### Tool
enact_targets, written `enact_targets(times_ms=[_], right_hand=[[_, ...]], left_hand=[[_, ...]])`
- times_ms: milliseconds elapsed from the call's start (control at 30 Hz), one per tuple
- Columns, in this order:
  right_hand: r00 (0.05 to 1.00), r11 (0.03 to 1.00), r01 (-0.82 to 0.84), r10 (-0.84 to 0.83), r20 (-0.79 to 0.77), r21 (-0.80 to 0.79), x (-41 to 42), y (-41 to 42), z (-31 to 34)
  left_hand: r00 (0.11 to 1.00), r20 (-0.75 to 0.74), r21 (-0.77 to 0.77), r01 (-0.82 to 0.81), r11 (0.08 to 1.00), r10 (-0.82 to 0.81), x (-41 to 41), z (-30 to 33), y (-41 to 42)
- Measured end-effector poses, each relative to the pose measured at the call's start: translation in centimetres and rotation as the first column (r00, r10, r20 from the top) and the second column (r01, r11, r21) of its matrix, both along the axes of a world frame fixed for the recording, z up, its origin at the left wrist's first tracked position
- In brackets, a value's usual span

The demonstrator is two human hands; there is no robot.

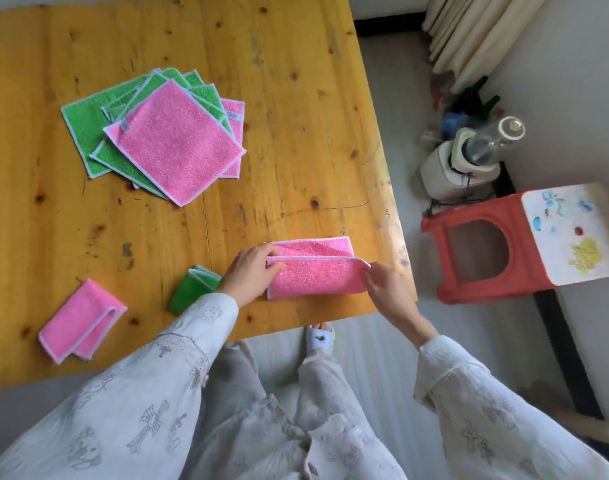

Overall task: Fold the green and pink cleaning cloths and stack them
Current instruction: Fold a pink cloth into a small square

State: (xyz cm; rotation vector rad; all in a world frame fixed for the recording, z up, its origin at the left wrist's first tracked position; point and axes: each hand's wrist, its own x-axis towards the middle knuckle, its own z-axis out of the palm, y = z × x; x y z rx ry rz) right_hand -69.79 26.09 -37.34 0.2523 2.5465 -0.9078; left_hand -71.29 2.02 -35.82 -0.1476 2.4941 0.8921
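**A:** What does the head view show, looking down?

**B:** A yellow-orange wooden table (pixel 296 98) seen from above, with a person's two hands working at its near right edge. Both hold one pink cloth (pixel 317 277), which lies on the table folded over on itself, its upper layer drawn toward the person so a strip of the lower layer shows beyond it.

**A:** How are the hands placed?

**B:** The left hand (pixel 249 271) is at the cloth's left end, fingers curled over the folded edge and pinching it. The right hand (pixel 386 289) is at the right end, fingertips and thumb closed on the corner of the upper layer. Neither hand is spread flat.

**A:** Where are the other cloths?

**B:** A folded green cloth (pixel 192 287) sits just left of the left wrist, partly hidden by the pale patterned sleeve (pixel 178 358). Further left, near the table's near edge, lies a folded pink cloth (pixel 79 322). At the far left is a loose pile of unfolded cloths (pixel 157 133), green and pink fanned out, with a pink one on top.

**A:** Anything beyond the table?

**B:** On the floor to the right stand a red plastic stool (pixel 486 265) with a white painted top and, beyond it, a white appliance (pixel 448 168). Cream curtains (pixel 469 36) hang at the far right.
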Motion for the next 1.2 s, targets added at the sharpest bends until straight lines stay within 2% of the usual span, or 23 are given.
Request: enact_targets(times_ms=[100, 167, 200, 267, 367, 467, 600, 733, 767, 800, 867, 933, 967, 1033, 1100, 1200], right_hand=[[0.999, 0.999, -0.040, 0.040, 0.026, 0.003, -1.6, 0.2, -0.5], [0.997, 0.999, -0.044, 0.045, 0.055, -0.018, -2.5, -0.2, -1.2], [0.996, 0.999, -0.040, 0.042, 0.073, -0.024, -3.0, -0.4, -1.5], [0.994, 0.999, -0.036, 0.038, 0.106, -0.018, -3.9, -0.7, -2.2], [0.990, 1.000, -0.001, 0.003, 0.142, -0.014, -4.6, -0.8, -3.0], [0.990, 1.000, 0.014, -0.011, 0.140, -0.026, -4.9, -1.0, -3.9], [0.998, 1.000, 0.005, -0.006, 0.056, 0.018, -4.9, -1.2, -4.7], [0.999, 0.999, 0.028, -0.029, 0.024, 0.046, -5.0, -1.4, -5.6], [0.999, 0.998, 0.042, -0.041, -0.010, 0.049, -5.0, -1.4, -5.5], [0.994, 0.996, 0.040, -0.031, -0.108, 0.078, -4.8, -1.4, -5.3], [0.911, 0.970, -0.087, 0.170, -0.376, 0.228, -3.9, -1.3, -4.8], [0.757, 0.904, -0.277, 0.414, -0.505, 0.324, -2.1, -1.5, -4.8], [0.720, 0.870, -0.363, 0.489, -0.493, 0.333, -1.2, -1.7, -5.3], [0.736, 0.818, -0.466, 0.570, -0.366, 0.337, 0.4, -2.0, -6.9], [0.766, 0.779, -0.496, 0.601, -0.229, 0.383, 1.2, -2.0, -8.4], [0.772, 0.734, -0.491, 0.617, -0.156, 0.469, 0.9, -1.5, -9.2]], left_hand=[[0.988, -0.081, -0.044, -0.132, 0.990, 0.128, 0.0, -0.8, 1.1], [0.956, -0.231, -0.076, -0.205, 0.976, 0.183, 0.6, -0.8, 2.2], [0.935, -0.314, -0.106, -0.208, 0.972, 0.166, 1.2, -0.8, 2.8], [0.912, -0.409, -0.212, -0.127, 0.969, 0.031, 2.6, -1.5, 4.1], [0.930, -0.334, -0.310, 0.044, 0.950, -0.152, 4.5, -3.5, 6.0], [0.949, -0.228, -0.327, 0.135, 0.935, -0.217, 4.8, -5.4, 6.9], [0.943, -0.108, -0.392, 0.250, 0.885, -0.314, 4.1, -6.9, 7.1], [0.938, -0.088, -0.445, 0.264, 0.856, -0.335, 3.9, -8.6, 7.1], [0.934, -0.110, -0.471, 0.251, 0.845, -0.339, 4.1, -9.3, 7.2], [0.930, -0.141, -0.496, 0.231, 0.837, -0.341, 4.2, -9.8, 7.3], [0.928, -0.197, -0.512, 0.177, 0.841, -0.315, 4.4, -10.5, 7.7], [0.931, -0.233, -0.506, 0.130, 0.853, -0.280, 4.5, -10.8, 7.8], [0.929, -0.250, -0.501, 0.118, 0.857, -0.274, 4.5, -10.9, 7.8], [0.927, -0.255, -0.488, 0.122, 0.864, -0.275, 4.5, -10.9, 7.7], [0.930, -0.250, -0.483, 0.123, 0.867, -0.271, 4.7, -10.9, 7.4], [0.929, -0.248, -0.498, 0.120, 0.859, -0.274, 4.9, -10.9, 6.7]])
